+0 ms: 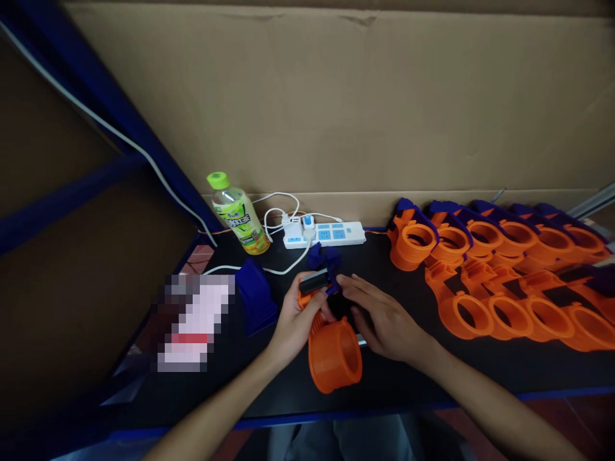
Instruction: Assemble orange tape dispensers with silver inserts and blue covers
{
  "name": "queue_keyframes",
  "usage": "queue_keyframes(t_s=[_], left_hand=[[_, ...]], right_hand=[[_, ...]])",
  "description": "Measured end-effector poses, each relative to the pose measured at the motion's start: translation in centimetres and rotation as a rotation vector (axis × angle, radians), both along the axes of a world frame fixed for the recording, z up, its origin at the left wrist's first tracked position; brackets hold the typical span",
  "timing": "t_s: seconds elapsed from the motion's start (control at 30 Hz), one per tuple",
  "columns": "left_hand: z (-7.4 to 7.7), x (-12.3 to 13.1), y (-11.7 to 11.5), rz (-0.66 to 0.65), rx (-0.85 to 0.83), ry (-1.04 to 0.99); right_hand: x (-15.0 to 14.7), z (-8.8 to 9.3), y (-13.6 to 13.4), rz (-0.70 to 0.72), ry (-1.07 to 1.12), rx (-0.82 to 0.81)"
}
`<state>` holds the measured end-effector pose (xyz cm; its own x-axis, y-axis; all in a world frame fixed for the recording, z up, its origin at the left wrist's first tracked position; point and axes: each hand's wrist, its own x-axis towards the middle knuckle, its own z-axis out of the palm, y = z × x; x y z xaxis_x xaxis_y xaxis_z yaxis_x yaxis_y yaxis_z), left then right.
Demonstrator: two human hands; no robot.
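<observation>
- Orange ring part (pixel 335 358) is right in front of the white power strip (pixel 331 234), with the open end facing me.
- My left hand (pixel 294 320) is clamped round its neck.
- My right hand (pixel 384 320) has its fingertips bunched at the end of the black strip (pixel 314 281) on top. Can't tell if they're actually pinching it.
- Green-capped bottle (pixel 239 216) sits left of the power strip, and the rows of orange-and-blue parts (pixel 504 269) are off to its right.
</observation>
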<state>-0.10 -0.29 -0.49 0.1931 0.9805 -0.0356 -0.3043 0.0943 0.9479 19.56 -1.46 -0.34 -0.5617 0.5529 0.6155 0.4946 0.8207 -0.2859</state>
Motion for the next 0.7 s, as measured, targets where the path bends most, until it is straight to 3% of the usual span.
queue_keyframes(t_s=[0.23, 0.5, 0.7], left_hand=[[-0.4, 0.2, 0.0, 0.004, -0.013, 0.000], [-0.9, -0.8, -0.2, -0.174, -0.026, -0.136], [-0.6, -0.8, 0.0, -0.162, -0.049, -0.107]], right_hand=[[0.1, -0.2, 0.1, 0.042, -0.081, 0.011], [0.0, -0.6, -0.2, 0.097, 0.128, -0.162], [-0.4, -1.0, -0.4, 0.118, 0.160, -0.175]])
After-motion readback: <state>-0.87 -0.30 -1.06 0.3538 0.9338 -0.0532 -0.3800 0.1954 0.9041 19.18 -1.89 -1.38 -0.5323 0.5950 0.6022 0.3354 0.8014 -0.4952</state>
